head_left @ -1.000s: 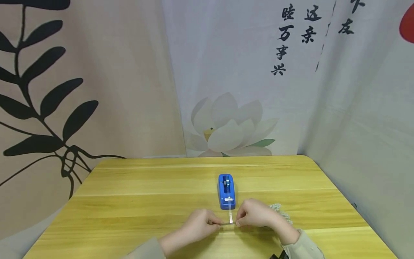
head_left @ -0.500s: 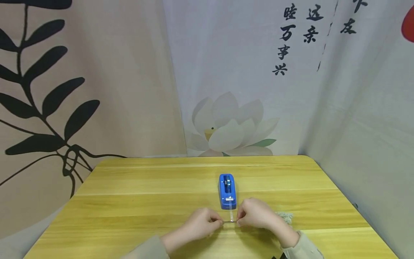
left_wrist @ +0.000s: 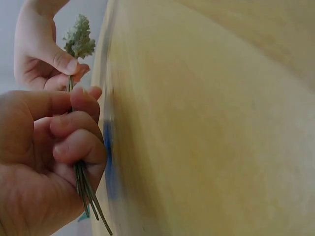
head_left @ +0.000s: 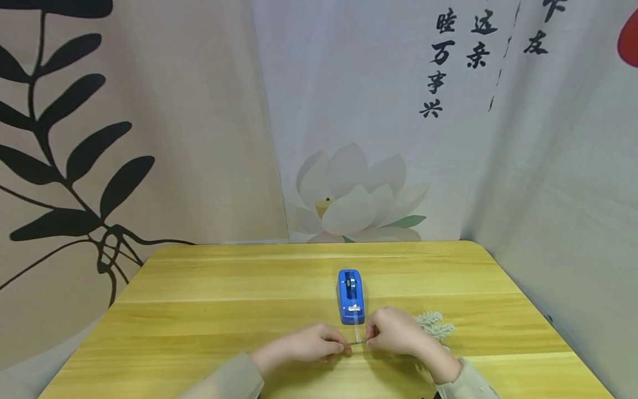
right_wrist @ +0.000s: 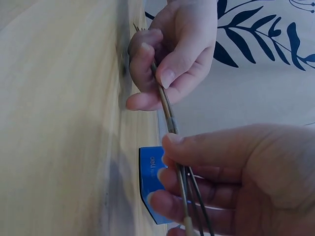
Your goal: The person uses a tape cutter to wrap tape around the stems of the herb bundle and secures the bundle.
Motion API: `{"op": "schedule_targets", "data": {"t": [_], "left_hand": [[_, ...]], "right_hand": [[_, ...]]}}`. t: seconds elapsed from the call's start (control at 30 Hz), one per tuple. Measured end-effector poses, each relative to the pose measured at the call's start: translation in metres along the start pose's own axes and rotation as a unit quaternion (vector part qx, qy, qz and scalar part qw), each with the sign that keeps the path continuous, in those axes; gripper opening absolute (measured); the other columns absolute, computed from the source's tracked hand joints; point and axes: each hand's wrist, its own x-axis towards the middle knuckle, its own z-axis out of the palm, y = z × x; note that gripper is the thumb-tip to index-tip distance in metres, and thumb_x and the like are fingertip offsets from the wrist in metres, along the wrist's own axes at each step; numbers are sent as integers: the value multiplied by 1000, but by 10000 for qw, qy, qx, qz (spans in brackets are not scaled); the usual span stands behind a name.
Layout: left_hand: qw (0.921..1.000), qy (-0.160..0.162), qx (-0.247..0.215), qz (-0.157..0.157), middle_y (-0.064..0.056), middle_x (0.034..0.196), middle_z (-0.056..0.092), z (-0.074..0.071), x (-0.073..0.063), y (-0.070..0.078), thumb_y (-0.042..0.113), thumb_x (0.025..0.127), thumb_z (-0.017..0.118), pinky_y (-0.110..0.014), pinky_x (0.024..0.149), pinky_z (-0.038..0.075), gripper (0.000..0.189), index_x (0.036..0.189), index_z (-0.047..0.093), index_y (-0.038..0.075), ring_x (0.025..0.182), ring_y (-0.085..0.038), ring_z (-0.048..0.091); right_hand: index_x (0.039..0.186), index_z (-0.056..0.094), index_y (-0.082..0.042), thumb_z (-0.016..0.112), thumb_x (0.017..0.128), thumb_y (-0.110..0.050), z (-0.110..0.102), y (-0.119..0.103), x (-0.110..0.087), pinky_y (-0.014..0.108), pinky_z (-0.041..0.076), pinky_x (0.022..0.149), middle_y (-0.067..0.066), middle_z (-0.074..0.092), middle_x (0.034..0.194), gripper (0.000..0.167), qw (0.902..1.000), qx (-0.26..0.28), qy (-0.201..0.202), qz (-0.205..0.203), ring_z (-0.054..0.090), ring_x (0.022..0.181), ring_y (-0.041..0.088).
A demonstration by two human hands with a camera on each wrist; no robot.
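A small bunch of thin stems [left_wrist: 87, 191] with pale green, fluffy flower heads [head_left: 435, 325] is held between both hands. My left hand [head_left: 315, 343] grips the stems toward their bare ends, fingers curled round them. Nearer the flower heads, my right hand [head_left: 395, 331] pinches the stems between thumb and fingers. A clear strip of tape [head_left: 357, 332] runs from the blue tape dispenser [head_left: 351, 293] to the short length of stem between the hands. In the right wrist view a band of tape [right_wrist: 172, 126] seems to lie round the stems.
The wooden table [head_left: 224, 288] spreads out on both sides of the hands. Behind it hangs a printed curtain [head_left: 209, 127], and a pale cloth [head_left: 558, 183] borders the right side. The dispenser stands just beyond the hands.
My left hand has shifted slightly right, closer to the tape, its fingers changing position on the stems. The flower heads have swung a little and show more above the right wrist. The dispenser stays put.
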Motion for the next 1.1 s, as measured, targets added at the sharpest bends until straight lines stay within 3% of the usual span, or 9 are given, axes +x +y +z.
{"op": "schedule_targets", "data": {"t": [0.13,0.3,0.57,0.87,1.0,1.1], "left_hand": [[9998,28,209,70,2,63,61,0,1,2,11,95,57,-15,46,34,19,101,74,4,53,-4,46],[9986,257,449,75,2,59,58,-1,0,3,12,93,60,-14,43,31,19,103,75,6,46,-2,41],[9965,714,376,-230,1,60,59,4,-2,4,12,91,65,-15,39,30,18,105,75,8,44,-4,40],[9920,950,826,-130,3,94,70,9,-2,5,13,92,63,-19,45,37,20,108,74,9,48,-3,41],[9912,939,918,-167,4,79,65,9,-1,6,14,94,60,-18,43,34,22,110,73,7,46,-3,38],[9917,919,866,-235,4,67,60,8,0,6,14,96,56,-17,39,29,29,120,67,3,44,-4,36]], "right_hand": [[66,62,-23,77,71,-13,0,2,1,25,42,56,-17,53,64,18,9999,85,-108,-36,47,58,2],[71,68,-19,76,76,-16,-2,5,1,25,46,60,-17,59,69,10,9985,447,-307,-2,53,63,2],[78,76,-13,75,81,-19,-4,5,1,26,49,62,-13,67,75,7,9979,521,-387,-2,57,66,1],[72,74,-20,79,74,-15,-3,6,3,28,48,63,-17,64,73,7,9991,385,-109,128,55,64,1],[71,73,-20,79,74,-14,-1,5,3,29,47,62,-18,63,72,9,9992,335,-45,209,54,63,1],[71,72,-21,79,74,-15,0,4,3,29,47,60,-19,62,71,10,9994,263,6,242,53,62,1]]}}
